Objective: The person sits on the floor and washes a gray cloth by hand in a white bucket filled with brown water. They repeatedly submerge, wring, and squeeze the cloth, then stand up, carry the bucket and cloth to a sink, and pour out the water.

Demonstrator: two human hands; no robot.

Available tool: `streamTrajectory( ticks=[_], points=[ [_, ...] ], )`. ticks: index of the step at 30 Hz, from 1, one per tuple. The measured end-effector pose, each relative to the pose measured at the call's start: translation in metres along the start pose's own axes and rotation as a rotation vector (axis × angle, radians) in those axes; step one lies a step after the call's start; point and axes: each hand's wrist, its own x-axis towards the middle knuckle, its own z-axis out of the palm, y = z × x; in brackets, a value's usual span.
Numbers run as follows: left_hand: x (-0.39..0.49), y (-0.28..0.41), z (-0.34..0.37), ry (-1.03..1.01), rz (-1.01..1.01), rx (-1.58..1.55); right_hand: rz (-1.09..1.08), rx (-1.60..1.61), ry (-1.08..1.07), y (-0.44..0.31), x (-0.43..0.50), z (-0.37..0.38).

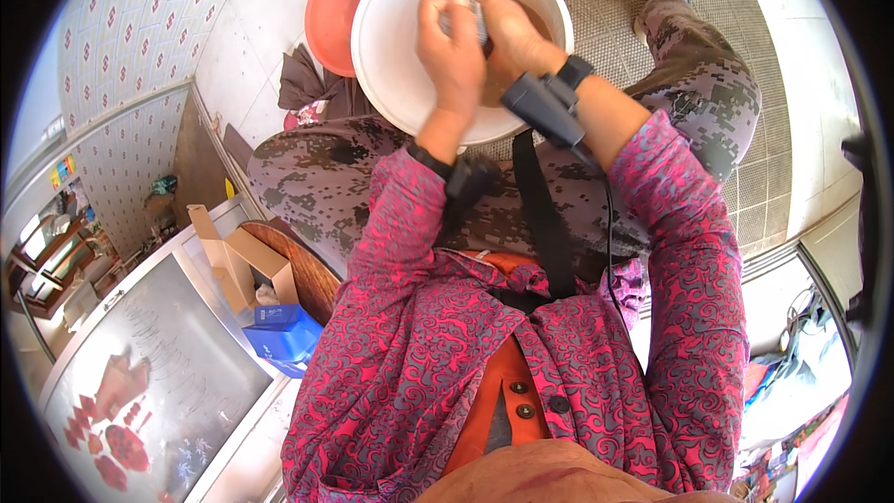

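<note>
Over a white plastic bucket [387, 49], both my hands are close together. My left hand [452, 59] is closed around a grey piece of cloth [475, 19], fingers curled toward its thumb. My right hand [513, 31] grips the other side of the cloth. Motion blur and my fingers hide most of it, so its exact kind cannot be told. Murky brown water [541, 14] lies in the bucket beneath and beyond my hands. The bucket stands between my legs, and each wrist wears a black strap with a device.
A red plastic basin [335, 10] sits against the bucket's left side. Dark crumpled fabric [304, 80] lies below it. At left are an opened cardboard box [241, 262], a blue box [283, 335] and a glass-fronted cabinet [174, 377]. A textured mat [754, 188] covers the floor at right.
</note>
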Motion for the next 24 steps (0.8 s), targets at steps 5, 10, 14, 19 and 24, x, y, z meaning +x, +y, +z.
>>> streamTrajectory(
  ticks=[5,10,14,19,24],
  points=[
    [0.025,0.008,-0.016,0.0,-0.092,0.11,0.31,0.176,-0.058,-0.005,-0.005,0.005],
    [-0.007,0.029,0.003,0.046,0.237,0.185,0.357,0.438,-0.145,-0.012,-0.001,-0.006],
    [0.035,-0.025,-0.017,-0.05,-0.13,-0.036,0.485,0.307,-0.227,-0.01,-0.009,-0.002],
    [0.056,-0.075,-0.058,-0.292,-0.579,-0.256,0.252,0.121,-0.201,-0.02,-0.01,-0.001],
    [0.04,-0.039,-0.077,-0.469,-0.628,-0.556,0.073,-0.104,-0.286,-0.022,-0.006,-0.007]
  ],
)
